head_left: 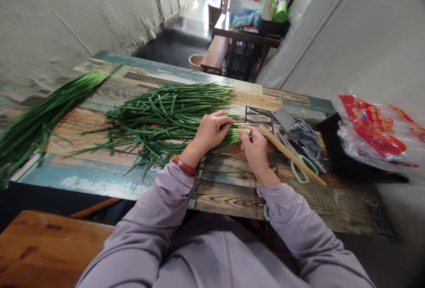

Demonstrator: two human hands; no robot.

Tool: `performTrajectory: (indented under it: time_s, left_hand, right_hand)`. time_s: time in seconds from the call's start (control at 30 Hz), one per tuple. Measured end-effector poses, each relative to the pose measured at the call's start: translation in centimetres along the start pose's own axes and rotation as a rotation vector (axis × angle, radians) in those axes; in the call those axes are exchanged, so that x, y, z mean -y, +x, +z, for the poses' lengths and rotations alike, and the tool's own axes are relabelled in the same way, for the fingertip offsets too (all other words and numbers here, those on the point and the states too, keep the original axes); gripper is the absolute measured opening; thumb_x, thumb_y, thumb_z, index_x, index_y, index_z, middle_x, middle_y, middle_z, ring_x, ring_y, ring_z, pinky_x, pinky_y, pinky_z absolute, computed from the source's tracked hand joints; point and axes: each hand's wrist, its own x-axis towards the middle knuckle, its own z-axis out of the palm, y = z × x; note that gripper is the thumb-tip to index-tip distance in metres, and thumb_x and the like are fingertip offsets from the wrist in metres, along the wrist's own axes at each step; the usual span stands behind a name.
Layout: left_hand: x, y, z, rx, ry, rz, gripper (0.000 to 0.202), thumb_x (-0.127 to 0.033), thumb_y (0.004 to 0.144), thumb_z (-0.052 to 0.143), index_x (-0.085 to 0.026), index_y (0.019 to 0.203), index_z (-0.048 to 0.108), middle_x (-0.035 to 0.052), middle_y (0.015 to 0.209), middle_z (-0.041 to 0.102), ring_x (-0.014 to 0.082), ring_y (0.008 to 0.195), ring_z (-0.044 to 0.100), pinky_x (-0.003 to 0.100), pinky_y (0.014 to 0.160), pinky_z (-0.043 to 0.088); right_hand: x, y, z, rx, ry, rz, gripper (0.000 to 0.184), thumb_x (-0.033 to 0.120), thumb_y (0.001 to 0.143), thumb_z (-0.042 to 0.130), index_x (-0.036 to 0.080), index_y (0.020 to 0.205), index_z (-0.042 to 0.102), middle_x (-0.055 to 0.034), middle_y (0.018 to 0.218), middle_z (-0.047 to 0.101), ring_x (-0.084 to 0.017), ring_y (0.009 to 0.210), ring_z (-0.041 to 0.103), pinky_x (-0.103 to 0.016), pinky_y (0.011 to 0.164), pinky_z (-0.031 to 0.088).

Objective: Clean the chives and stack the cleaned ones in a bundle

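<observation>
Counter: patched wood-plank pattern in brown, cream and blue; spans the view from left to right. Main pile of long green stalks: spread over the middle of the counter, leafy tips left, pale ends right, a few loose leaves straggling toward the near side. Second bundle of green stalks: at far left, apart from the pile, laid aslant, pale ends at its far end, leaves running to the near left. Black container: right end; a red-and-clear plastic bag lies over it.

Left hand: over the right part of the pile, fingers bent down onto the stalks; firmness of hold cannot be told. Right hand: just to its right, nearly closed, thumb and fingers pinching the pale ends of some stalks.

Bundle of thin tan strips: aslant, just right of the right hand, its near end crossing the pale-green handles of the scissors. Cleaver: flat blade visible, beyond the strips. Grey cloth: crumpled, between cleaver and container. Reddish-brown bracelet: on the left wrist.
</observation>
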Motion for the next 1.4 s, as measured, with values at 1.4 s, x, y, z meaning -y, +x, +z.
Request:
performTrajectory:
  time_s: [1.4]
  left_hand:
    - [-0.18,0.0,0.77,-0.014,0.023,0.012,0.017,-0.018,0.089,0.06,-0.02,0.084,0.077,0.0035,0.084,0.072,0.0166,0.081,0.065,0.028,0.073,0.045]
  right_hand:
    - [-0.85,0.07,-0.11,0.02,-0.111,-0.058,0.041,0.052,0.088,0.057,0.016,0.104,0.068,0.001,0.069,0.06,-0.013,0.061,0.053,-0.024,0.056,0.041]
